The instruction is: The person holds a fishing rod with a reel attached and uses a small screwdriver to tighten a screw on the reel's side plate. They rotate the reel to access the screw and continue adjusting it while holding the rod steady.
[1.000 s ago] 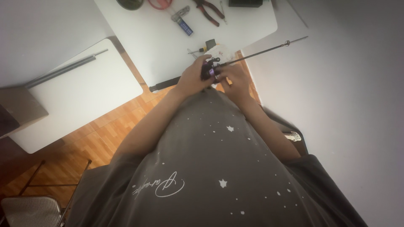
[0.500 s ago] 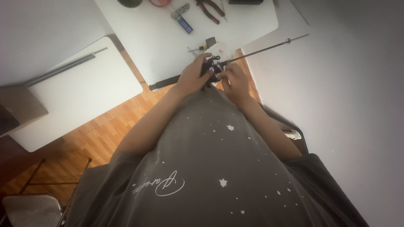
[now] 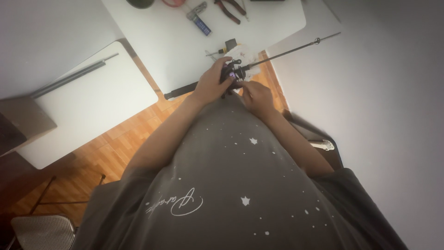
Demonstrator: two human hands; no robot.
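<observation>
A fishing rod point(image 3: 277, 54) is held at chest height, over the near edge of a white bench point(image 3: 175, 51), seen from above past a grey shirt. A dark reel point(image 3: 232, 74) is seated on the rod near its grip. The left hand point(image 3: 212, 85) is wrapped around the reel and the rod beneath it, fingers closed firmly on them. The right hand point(image 3: 257, 96) is drawn in just beside the reel with its fingertips pinched together; it seems to be working a small part or a line at the reel, though the view is too dim and small for that to be told.

The work at the reel is judged best done with the rod kept steady by the left hand, so that only the right fingertips move, and with the slender tip kept away from the wall on the right.

The long axis of the rod runs on a slant from lower left to upper right. The thick black butt point(image 3: 178, 91) points lower left over the bench edge, and the thin tip, with a small ring guide point(image 3: 317, 40), points upper right, beyond the bench corner.

Farther back on the bench, pliers point(image 3: 230, 9) and a small blue tool point(image 3: 200, 24) are laid well apart from the hands.
</observation>
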